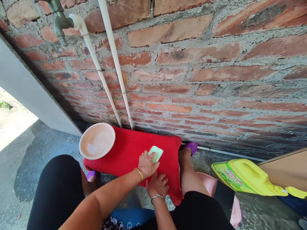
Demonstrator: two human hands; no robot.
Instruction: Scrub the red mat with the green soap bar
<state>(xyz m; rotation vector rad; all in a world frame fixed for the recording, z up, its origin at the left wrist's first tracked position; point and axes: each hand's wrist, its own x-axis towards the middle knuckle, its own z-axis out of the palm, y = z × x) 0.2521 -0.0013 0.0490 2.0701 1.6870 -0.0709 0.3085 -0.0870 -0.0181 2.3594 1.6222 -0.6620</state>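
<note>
A thick red cloth (134, 145) lies spread between my legs, over something low that it hides. My left hand (146, 164), with a gold bangle, is closed around the near end of a pale green scrubbing brush (157, 152). The brush rests on the cloth with its smooth back up, and its underside is hidden. Just below, my right hand (157, 186), with a silver bangle, lies on the cloth's near edge with its fingers apart. A pale round basin (105, 145) holding water stands on the cloth's left end.
Behind the cloth rises a brick wall (172, 76) with white pipes (115, 52) and a tap (59, 24). To the right, a yellow detergent jug (244, 175) lies tilted by a pink and black object (224, 195). A pale slab (35, 80) stands at left.
</note>
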